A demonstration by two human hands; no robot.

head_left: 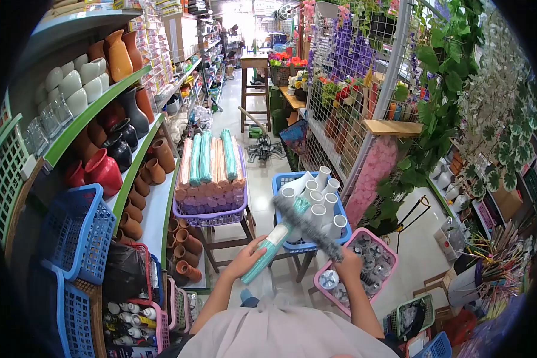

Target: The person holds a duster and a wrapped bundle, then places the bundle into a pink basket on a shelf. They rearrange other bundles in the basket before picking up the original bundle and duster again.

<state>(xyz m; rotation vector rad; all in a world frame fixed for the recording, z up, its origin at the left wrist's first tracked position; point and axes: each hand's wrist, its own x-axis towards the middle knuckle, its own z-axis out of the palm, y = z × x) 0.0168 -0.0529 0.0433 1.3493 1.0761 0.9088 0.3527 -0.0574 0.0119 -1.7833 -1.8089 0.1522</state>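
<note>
My left hand [249, 258] is closed around the lower part of a long teal plastic-wrapped roll [269, 246] with a pale label band. My right hand [348, 267] grips one end of a grey fluffy duster [311, 230], which lies slantwise across the upper part of the roll in this view. Behind them, a blue basket [345, 222] holds several white vases [317, 212]. To the left, a purple basket [212, 219] on a stool is stacked with similar wrapped rolls [206, 158] in teal, peach and purple.
A pink basket [394, 255] of clear glassware sits by my right hand. Shelves of clay pots [138, 201] and vases line the left. A wire rack [346, 77] with artificial flowers stands right of the aisle. A wooden stool [255, 62] stands farther down it.
</note>
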